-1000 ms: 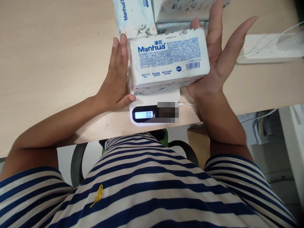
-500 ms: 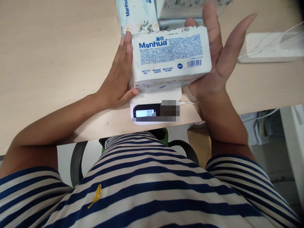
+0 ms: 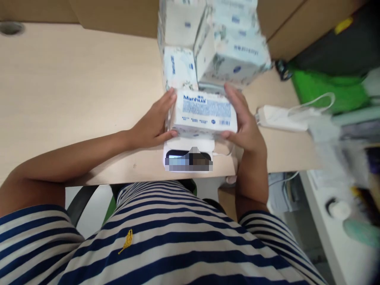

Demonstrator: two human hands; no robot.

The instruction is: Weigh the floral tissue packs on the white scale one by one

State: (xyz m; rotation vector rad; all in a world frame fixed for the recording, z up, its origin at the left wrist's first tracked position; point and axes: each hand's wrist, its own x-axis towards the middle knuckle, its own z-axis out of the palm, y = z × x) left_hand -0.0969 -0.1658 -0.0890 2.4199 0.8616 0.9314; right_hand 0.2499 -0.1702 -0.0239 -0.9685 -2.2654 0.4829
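A white soft tissue pack [image 3: 204,114] with blue "Manhua" print is between my two hands, above a white digital scale [image 3: 192,143]. My left hand [image 3: 154,122] grips its left end, fingers behind and thumb at the near edge. On the right end, my right hand [image 3: 249,126] is curled round the pack, with the thumb on its near lower corner. The pack hides most of the scale's platform; whether it rests there I cannot tell. The scale's display is partly blurred out. Just beyond stand more tissue packs [image 3: 234,55] in stacks, one lower pack [image 3: 180,67] at the left front.
To the right lies a white power strip [image 3: 282,118] with a looped cable. A green bag or cloth [image 3: 326,87] is behind it. Cardboard [image 3: 118,19] stands along the back of the desk [image 3: 74,91]. The desk's front edge is close to my body.
My right hand has gone from spread fingers to curling round the pack's right end. My left hand stays on the left end. The view has tilted up, showing more of the stacks.
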